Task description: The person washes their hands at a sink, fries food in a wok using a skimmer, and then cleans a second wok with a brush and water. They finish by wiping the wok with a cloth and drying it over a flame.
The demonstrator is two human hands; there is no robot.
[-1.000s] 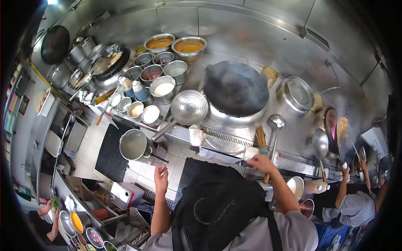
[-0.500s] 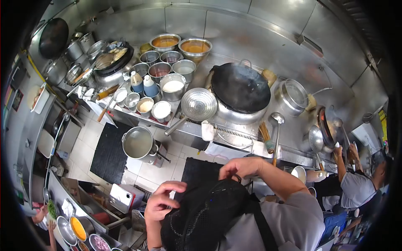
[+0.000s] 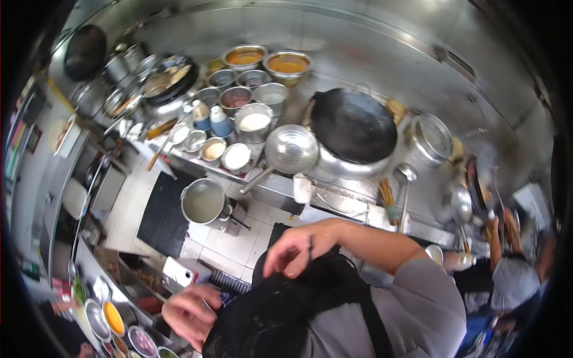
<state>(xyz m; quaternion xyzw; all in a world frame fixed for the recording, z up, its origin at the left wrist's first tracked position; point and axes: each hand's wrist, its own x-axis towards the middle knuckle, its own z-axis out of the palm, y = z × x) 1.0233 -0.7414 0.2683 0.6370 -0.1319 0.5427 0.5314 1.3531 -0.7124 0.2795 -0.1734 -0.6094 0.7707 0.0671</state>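
A black mesh bag (image 3: 262,316) with a strap hangs against my chest. My right hand (image 3: 301,247) is over the bag's upper edge, fingers bent down and left, with a thin dark band across the hand. What sits between those fingertips is hidden. My left hand (image 3: 192,313) is lower, at the bag's left side, fingers curled and somewhat blurred. By its fingertips are a thin pale line and a dark blue patch (image 3: 229,297) with light marks; I cannot make out what either is.
A wok (image 3: 355,126) stands on the range beside a perforated strainer (image 3: 291,149). Sauce and seasoning pots surround a pot of white powder (image 3: 253,122). A stockpot (image 3: 203,203) is below the counter edge. A co-worker's grey sleeve (image 3: 514,280) is at right, another person at lower left.
My left hand has moved down and left, its fingers now curled closer together. My right hand has shifted left over the bag. The view has tilted and shifted slightly.
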